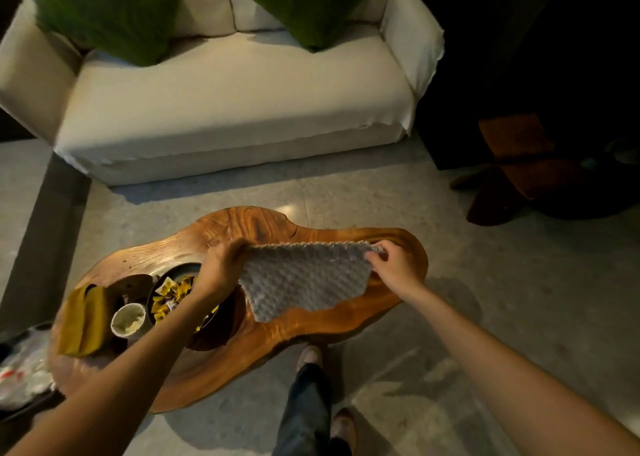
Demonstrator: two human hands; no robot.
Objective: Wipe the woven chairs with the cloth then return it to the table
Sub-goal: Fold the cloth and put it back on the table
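Wooden table [346,320] below; cloth [304,279] stretched between left hand [221,268] and right hand [391,265], each grip pinching top corner.

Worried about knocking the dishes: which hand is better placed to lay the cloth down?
Probably the right hand: it pinches the cloth over bare table; the left hand hangs above the bowl.

Held between left hand [221,268] and right hand [393,267]: cloth [304,279], over table [346,317]. Cup [127,318] left of left grip, on table; sofa [235,109] beyond.
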